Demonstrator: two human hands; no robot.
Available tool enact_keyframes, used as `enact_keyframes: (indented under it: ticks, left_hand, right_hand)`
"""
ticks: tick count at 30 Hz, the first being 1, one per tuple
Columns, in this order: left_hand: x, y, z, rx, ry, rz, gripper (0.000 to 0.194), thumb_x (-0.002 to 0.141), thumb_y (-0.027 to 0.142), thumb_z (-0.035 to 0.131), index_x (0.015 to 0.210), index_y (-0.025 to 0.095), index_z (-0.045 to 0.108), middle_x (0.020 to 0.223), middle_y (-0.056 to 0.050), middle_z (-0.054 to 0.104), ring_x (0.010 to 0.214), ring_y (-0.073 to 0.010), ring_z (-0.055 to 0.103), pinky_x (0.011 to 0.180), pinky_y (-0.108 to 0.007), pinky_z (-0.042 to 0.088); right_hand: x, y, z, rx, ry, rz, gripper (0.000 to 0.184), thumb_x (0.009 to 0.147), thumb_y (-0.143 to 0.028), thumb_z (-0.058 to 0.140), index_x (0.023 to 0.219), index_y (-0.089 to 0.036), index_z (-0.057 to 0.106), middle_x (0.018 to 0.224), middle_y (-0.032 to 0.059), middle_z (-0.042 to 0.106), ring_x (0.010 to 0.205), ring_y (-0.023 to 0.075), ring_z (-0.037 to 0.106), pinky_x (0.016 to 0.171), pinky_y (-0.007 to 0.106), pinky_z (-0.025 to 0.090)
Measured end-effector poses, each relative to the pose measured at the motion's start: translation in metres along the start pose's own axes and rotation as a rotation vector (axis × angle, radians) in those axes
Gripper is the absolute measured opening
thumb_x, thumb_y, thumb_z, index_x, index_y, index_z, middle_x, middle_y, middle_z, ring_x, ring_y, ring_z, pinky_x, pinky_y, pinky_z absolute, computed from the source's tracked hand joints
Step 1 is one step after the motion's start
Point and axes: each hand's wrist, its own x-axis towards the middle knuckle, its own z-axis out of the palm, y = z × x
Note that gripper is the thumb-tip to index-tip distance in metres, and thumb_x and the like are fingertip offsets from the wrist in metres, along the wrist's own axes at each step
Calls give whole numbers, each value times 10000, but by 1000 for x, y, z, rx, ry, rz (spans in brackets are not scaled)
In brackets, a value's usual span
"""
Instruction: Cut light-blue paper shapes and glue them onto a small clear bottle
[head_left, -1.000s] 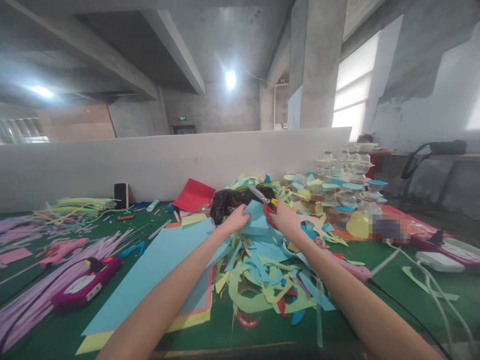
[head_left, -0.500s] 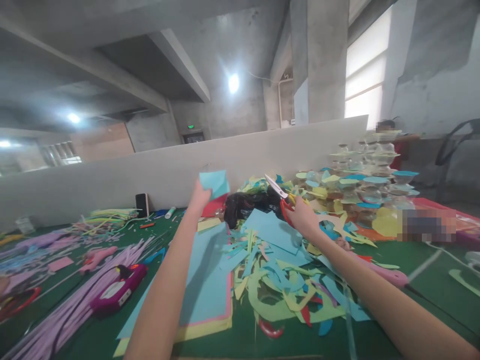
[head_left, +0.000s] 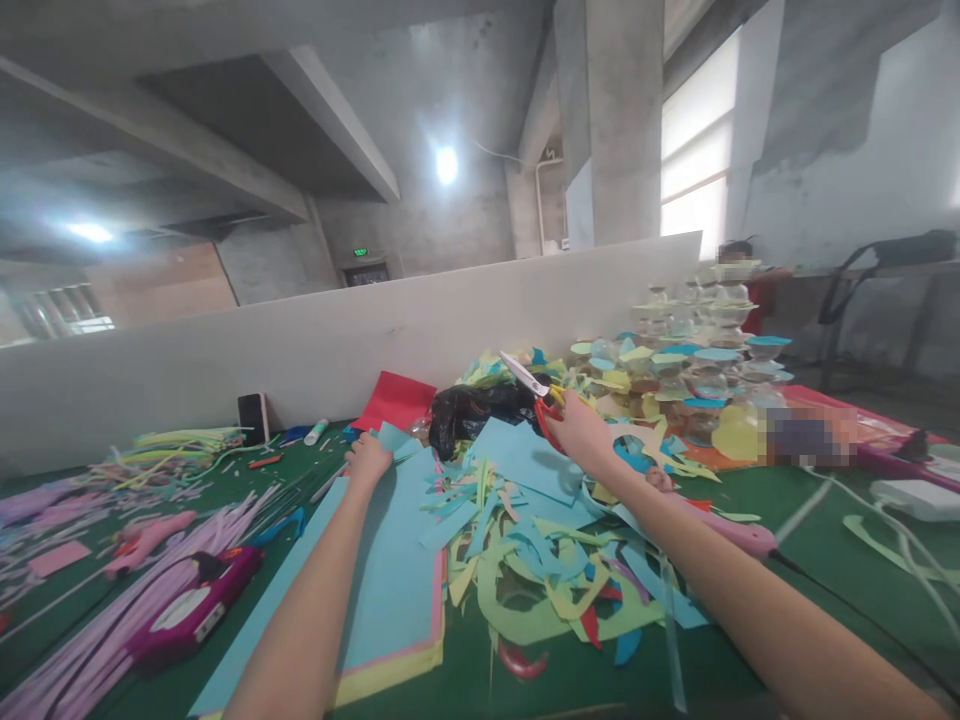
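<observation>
My left hand (head_left: 367,460) is over the far end of a stack of large light-blue sheets (head_left: 394,590), its fingers closed on the edge of a small blue paper piece (head_left: 395,437). Pink and yellow sheets show at the stack's lower edge. In my right hand (head_left: 579,428) is a pair of scissors (head_left: 523,374) with red and yellow handles, blades pointing up and left. Beneath that hand lie a loose blue sheet (head_left: 525,460) and a heap of cut paper scraps (head_left: 540,580).
A black plastic bag (head_left: 484,412) and red paper (head_left: 394,400) lie behind. Stacked clear cups (head_left: 705,375) with coloured paper discs rise at the right. Purple sticks (head_left: 97,630), a magenta device (head_left: 199,605) and a pink glue gun (head_left: 150,540) lie at the left.
My left hand lifted the small blue paper piece away from the scissors, moved it left, then lowered it to the far end of the stack. My right hand still holds the scissors.
</observation>
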Motion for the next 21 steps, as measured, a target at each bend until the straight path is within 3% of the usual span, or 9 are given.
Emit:
enact_keyframes:
  ticks: [2, 5, 7, 10, 12, 15, 17, 21]
  left_hand:
    - [-1, 1, 1, 52, 46, -38, 506, 715, 230, 581, 1168, 43, 454, 1214, -336, 494, 1173, -448, 450, 873, -567, 413]
    - [0, 15, -5, 78, 118, 2, 492, 812, 241, 498, 1259, 51, 418, 1300, -298, 436, 1244, -426, 380, 940, -549, 382]
    - [0, 32, -12, 56, 175, 112, 439, 871, 233, 427, 1287, 90, 429, 1312, -236, 453, 1242, -378, 394, 986, -503, 365]
    - [-8, 65, -19, -80, 242, 421, 335, 895, 181, 380, 1199, 135, 513, 1225, -163, 538, 1182, -303, 459, 1043, -434, 336]
    - [-22, 90, -17, -167, 153, 589, 295, 904, 177, 367, 1145, 164, 536, 1146, -129, 573, 1144, -260, 491, 1024, -377, 365]
    - [-52, 119, -2, -156, -202, 748, 324, 931, 184, 321, 1195, 182, 509, 1181, -114, 573, 1151, -218, 509, 1010, -334, 379]
    - [-72, 127, 13, -113, -301, 766, 336, 918, 227, 387, 1230, 175, 500, 1194, -114, 583, 1148, -231, 524, 995, -336, 389]
    - [-92, 119, 38, 14, -401, 670, 535, 854, 328, 526, 1319, 80, 437, 1266, -224, 529, 1203, -358, 486, 997, -441, 363]
  right_hand:
    - [-1, 0, 0, -7, -3, -1, 235, 882, -413, 510, 1006, -214, 485, 896, 63, 667, 738, 227, 644, 571, 285, 391]
    - [0, 2, 1, 13, -1, 0, 226, 883, -411, 502, 993, -214, 480, 898, 62, 663, 713, 217, 633, 561, 285, 386]
    - [2, 4, 2, 38, 4, 11, 230, 884, -421, 492, 985, -215, 480, 916, 62, 663, 720, 212, 630, 569, 283, 388]
    - [6, 6, 3, 67, 5, 36, 249, 891, -442, 473, 990, -214, 482, 932, 65, 664, 731, 213, 629, 577, 282, 390]
    - [9, 7, 3, 80, -9, 47, 254, 905, -444, 449, 1003, -212, 479, 915, 65, 667, 714, 213, 631, 567, 280, 388]
    - [10, 8, 4, 61, -41, 47, 248, 911, -433, 449, 1000, -205, 480, 904, 74, 670, 739, 227, 644, 560, 277, 387]
    - [9, 8, 6, 20, -88, 18, 239, 903, -416, 476, 994, -196, 488, 919, 90, 675, 771, 234, 654, 564, 271, 386]
    - [4, 9, 13, -50, -173, -61, 177, 891, -329, 511, 980, -175, 515, 916, 112, 691, 779, 233, 665, 572, 260, 382]
